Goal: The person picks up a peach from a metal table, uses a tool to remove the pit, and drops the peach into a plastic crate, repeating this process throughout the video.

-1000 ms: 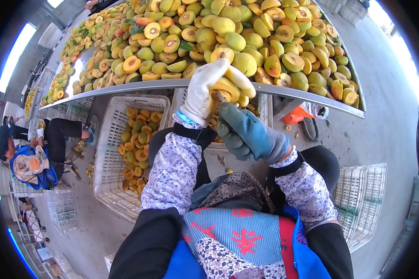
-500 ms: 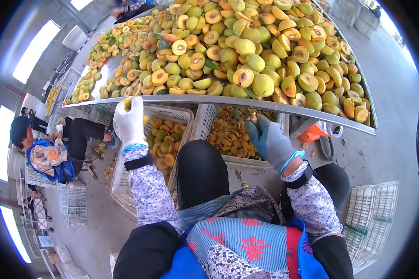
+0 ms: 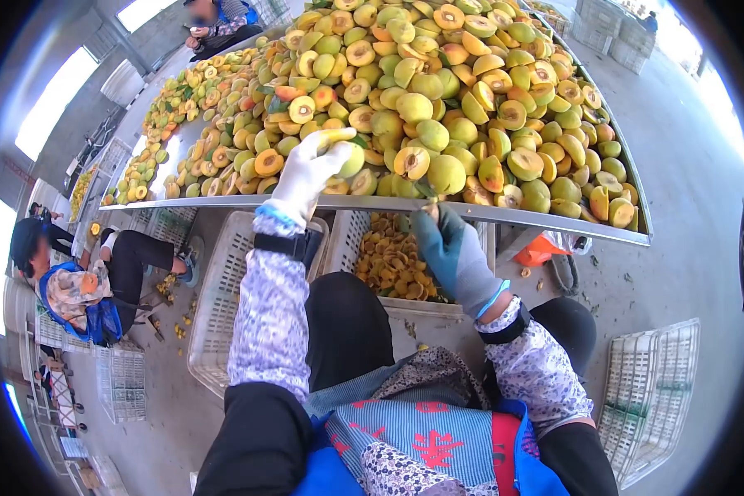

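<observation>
My left hand [image 3: 312,169], in a white glove, reaches over the table's metal edge [image 3: 248,201] at the front of the fruit pile. Its fingers curl round a yellow-green fruit [image 3: 352,161]. My right hand [image 3: 448,248], in a blue and grey glove, is at the same edge further right. Its fingers are pinched together near a leaf; whatever they hold is too small to make out. Halved and whole yellow-green fruits [image 3: 413,107] are heaped on the table, many showing brown centres. Below my right hand a white crate [image 3: 349,248] holds fruit pieces [image 3: 393,260].
Another white crate [image 3: 223,306] stands below my left arm. At the left sits a person in a blue vest [image 3: 74,289]; another person [image 3: 223,25] is beyond the table. Stacked crates [image 3: 649,397] stand at the right, and an orange bag [image 3: 537,250] lies under the table.
My left hand has moved right and up over the table edge to the fruit. My right hand has risen from over the crate to the edge. The view has shifted slightly.
</observation>
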### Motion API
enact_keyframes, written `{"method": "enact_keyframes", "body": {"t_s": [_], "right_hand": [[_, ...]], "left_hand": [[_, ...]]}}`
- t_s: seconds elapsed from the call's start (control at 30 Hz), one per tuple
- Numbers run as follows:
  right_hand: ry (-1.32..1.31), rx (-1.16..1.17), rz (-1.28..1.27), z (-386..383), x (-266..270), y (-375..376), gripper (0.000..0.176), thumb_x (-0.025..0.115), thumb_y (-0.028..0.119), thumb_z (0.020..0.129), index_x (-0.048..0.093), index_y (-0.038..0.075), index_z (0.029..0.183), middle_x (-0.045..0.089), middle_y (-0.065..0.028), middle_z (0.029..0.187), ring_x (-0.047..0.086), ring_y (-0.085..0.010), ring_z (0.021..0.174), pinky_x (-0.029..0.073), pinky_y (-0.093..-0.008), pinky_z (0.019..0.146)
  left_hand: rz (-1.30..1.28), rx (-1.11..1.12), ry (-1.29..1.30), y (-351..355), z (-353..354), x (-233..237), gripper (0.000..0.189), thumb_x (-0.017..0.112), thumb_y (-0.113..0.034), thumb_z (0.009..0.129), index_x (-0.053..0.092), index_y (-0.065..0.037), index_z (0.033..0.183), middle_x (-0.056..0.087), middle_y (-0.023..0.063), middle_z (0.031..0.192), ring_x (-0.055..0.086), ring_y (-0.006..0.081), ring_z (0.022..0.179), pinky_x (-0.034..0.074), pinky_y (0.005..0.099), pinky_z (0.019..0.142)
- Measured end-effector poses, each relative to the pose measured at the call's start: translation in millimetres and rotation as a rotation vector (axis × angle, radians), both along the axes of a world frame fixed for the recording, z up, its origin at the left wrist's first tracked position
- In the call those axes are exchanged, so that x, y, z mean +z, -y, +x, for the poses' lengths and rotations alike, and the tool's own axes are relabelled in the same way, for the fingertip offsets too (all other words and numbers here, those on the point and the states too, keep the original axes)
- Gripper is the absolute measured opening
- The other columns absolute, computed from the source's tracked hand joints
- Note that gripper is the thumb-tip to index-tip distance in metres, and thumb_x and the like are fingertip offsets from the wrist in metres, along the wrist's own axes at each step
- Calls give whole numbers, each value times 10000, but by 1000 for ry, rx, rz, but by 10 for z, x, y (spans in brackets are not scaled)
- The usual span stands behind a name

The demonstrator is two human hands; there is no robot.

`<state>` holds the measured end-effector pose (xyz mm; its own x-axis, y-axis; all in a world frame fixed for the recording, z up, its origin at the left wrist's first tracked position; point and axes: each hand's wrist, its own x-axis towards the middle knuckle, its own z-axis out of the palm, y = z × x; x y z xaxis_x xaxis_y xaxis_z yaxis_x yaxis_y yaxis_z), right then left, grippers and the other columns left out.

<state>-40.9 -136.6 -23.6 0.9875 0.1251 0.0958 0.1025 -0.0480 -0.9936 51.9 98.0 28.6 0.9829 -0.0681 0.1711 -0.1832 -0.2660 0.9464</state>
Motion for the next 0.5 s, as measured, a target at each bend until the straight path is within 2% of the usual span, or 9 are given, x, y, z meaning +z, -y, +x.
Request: {"method": "enact_keyframes", "body": {"t_s": [0.07, 0.1, 0.13, 0.17, 0.27, 0.3, 0.37, 0.43, 0.5], "right_hand": [[-293, 26, 166, 75, 172, 25, 315, 545, 368, 1044, 628, 66, 1073, 669, -28, 810, 641, -110, 628, 473, -257, 465], [-310, 26, 241, 112, 214, -19, 291, 541, 391, 1044, 598, 118, 1126, 648, -8, 792, 603, -51, 594, 408, -189, 402], [-266, 33, 277, 110, 269, -38, 290, 546, 389, 1042, 595, 119, 1133, 649, -6, 803, 607, -55, 599, 412, -193, 406], [-223, 36, 315, 94, 335, -42, 290, 550, 388, 1041, 593, 119, 1141, 650, -4, 813, 612, -59, 604, 416, -197, 410], [-106, 23, 364, 106, 411, -16, 277, 556, 381, 1040, 588, 128, 1146, 645, 8, 824, 621, -66, 622, 415, -202, 412], [-102, 25, 365, 106, 467, 24, 272, 554, 378, 1041, 588, 129, 1146, 644, 12, 823, 619, -68, 621, 413, -201, 411], [-129, 12, 404, 114, 472, 71, 235, 559, 344, 1046, 604, 126, 1121, 625, 31, 789, 578, -54, 600, 384, -192, 425], [39, -57, 274, 140, 261, 87, 237, 567, 290, 1044, 616, 58, 1049, 640, 16, 798, 608, -91, 620, 430, -244, 490], [138, -83, 91, 96, 134, 30, 272, 572, 253, 1041, 627, -6, 977, 672, -56, 758, 652, -198, 632, 480, -336, 582]], "left_hand": [[-472, -200, -233, 200, -301, 261, 346, 544, -153, 1019, 634, 17, 1306, 672, 141, 1257, 658, 197, 1111, 516, 328, 978], [-519, -247, -231, 321, -368, 248, 355, 518, -151, 1028, 621, 26, 1318, 666, 136, 1274, 646, 196, 1142, 506, 328, 997], [-566, -295, -228, 468, -422, 218, 366, 491, -150, 1038, 609, 36, 1330, 659, 132, 1291, 633, 195, 1172, 495, 328, 1017], [-457, -310, -162, 598, -446, 111, 374, 477, -175, 1047, 612, 17, 1338, 656, 115, 1298, 614, 185, 1199, 474, 327, 1038], [-343, -288, -13, 881, -478, -90, 406, 438, -274, 1092, 591, -7, 1356, 633, 70, 1278, 614, 143, 1119, 460, 306, 1024], [-268, -295, 126, 921, -445, -158, 435, 426, -329, 1100, 585, -14, 1355, 629, 51, 1247, 614, 137, 1082, 482, 295, 983], [-581, -274, -36, 952, -457, -309, 439, 408, -325, 1103, 581, -11, 1358, 638, 66, 1222, 622, 152, 1073, 506, 300, 945], [-998, -236, -278, 949, -470, -280, 479, 377, -335, 1103, 547, 18, 1379, 658, 131, 1205, 650, 205, 1061, 550, 319, 881], [-648, -140, -20, 930, -458, -339, 522, 368, -366, 1094, 553, 41, 1364, 658, 172, 1226, 662, 253, 1065, 558, 358, 901]]}}
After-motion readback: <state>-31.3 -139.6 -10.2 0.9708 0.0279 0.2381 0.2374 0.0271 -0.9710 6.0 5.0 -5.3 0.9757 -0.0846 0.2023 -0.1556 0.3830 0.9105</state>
